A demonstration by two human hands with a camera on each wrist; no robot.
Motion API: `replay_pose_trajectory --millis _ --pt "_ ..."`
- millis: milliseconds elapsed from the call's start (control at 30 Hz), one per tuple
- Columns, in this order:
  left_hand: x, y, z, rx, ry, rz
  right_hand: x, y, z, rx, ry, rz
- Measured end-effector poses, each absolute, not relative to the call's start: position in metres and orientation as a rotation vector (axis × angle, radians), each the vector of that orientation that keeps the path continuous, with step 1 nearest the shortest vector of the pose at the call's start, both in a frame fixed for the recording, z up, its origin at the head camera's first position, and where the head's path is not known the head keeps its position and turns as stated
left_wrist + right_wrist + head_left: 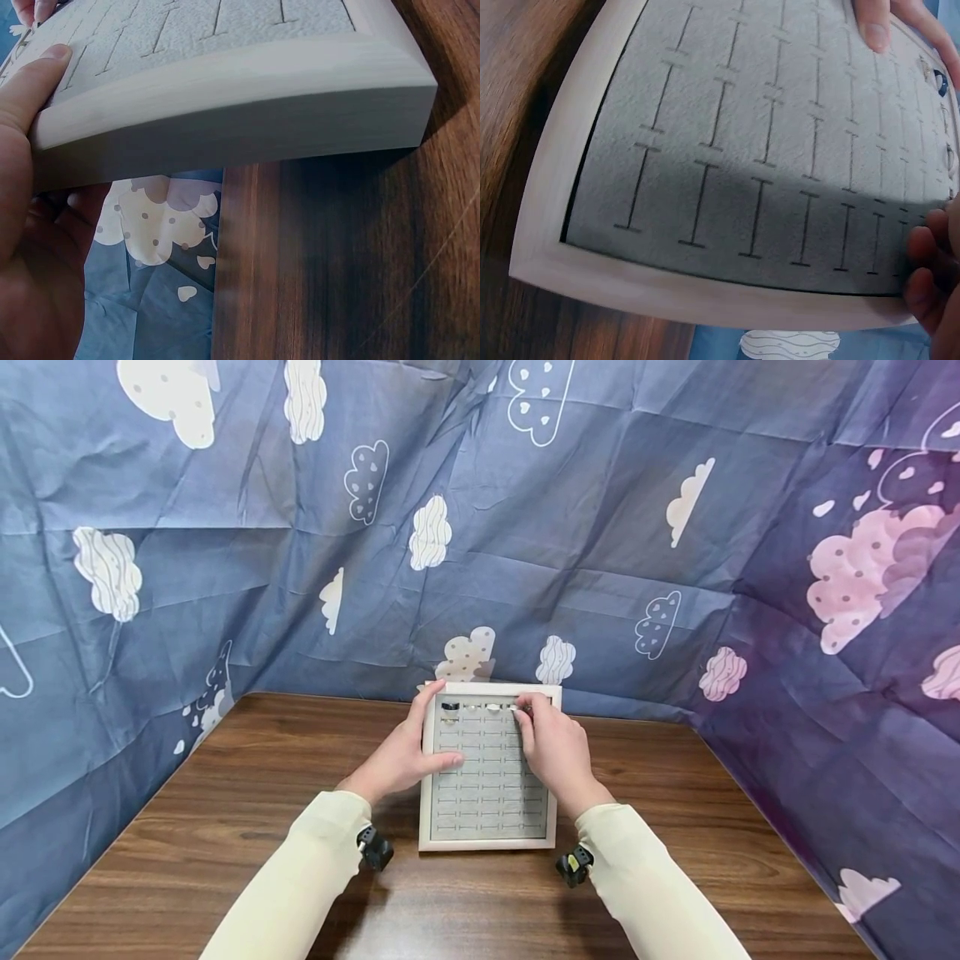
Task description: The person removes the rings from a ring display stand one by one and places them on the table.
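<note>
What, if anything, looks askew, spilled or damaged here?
Nothing looks spilled or damaged. The framed ring tray looks raised off the table at its far end, but the left hand grips its side, so that's likely deliberate. The backdrop is creased; probably harmless.

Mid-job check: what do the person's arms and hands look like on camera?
Both left hand and right hand are ungloved. The left sleeve and right sleeve are long, plain and pale cream. Each wrist has a small black device: the left device looks all dark, while the right device bears a yellow-green patch.
</note>
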State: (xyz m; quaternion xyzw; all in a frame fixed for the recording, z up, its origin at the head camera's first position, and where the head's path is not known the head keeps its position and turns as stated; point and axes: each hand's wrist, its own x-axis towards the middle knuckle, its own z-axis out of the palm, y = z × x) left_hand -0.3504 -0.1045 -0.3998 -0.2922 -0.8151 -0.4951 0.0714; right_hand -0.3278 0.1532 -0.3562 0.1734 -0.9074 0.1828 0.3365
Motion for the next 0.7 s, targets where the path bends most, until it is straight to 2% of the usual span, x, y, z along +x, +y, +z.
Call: replay_pose_trajectory --millis 700 --pt "-0.351 -0.104 -0.400 -0.897 -2.417 -1.465 -0.337 0.161 -0.372 0.606 -2.109 0.363"
